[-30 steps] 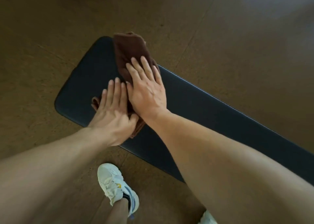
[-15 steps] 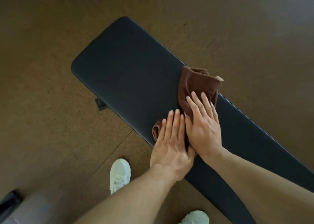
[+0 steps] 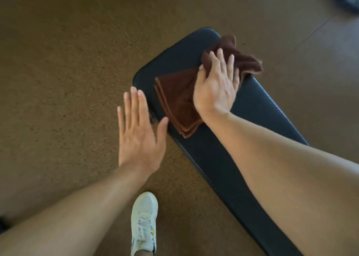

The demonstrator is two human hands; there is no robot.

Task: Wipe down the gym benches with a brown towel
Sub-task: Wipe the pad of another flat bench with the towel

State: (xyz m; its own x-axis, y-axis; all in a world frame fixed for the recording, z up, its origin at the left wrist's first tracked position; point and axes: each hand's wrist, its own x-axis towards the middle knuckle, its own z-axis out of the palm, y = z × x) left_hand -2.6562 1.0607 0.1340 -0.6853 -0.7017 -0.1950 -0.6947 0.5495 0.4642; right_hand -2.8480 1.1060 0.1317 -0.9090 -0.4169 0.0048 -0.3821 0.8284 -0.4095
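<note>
1. The brown towel [image 3: 180,98] lay folded across the end of the black bench worktop [image 3: 258,119].
2. The right hand [image 3: 215,86] pressed it, fingers spread.
3. The left hand [image 3: 139,133] hovered beside the bench, fingers straight.

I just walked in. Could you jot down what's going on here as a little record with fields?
activity: wiping a gym bench
bench: black padded bench, its rounded end at the top of the view
towel: brown towel lying on the bench's end, partly bunched at its far side
right hand: right hand on the towel, fingers spread over the bunched part
left hand: left hand flat and open beside the bench's edge, off the towel
floor: brown speckled floor
also seen: white sneaker on the floor
</note>
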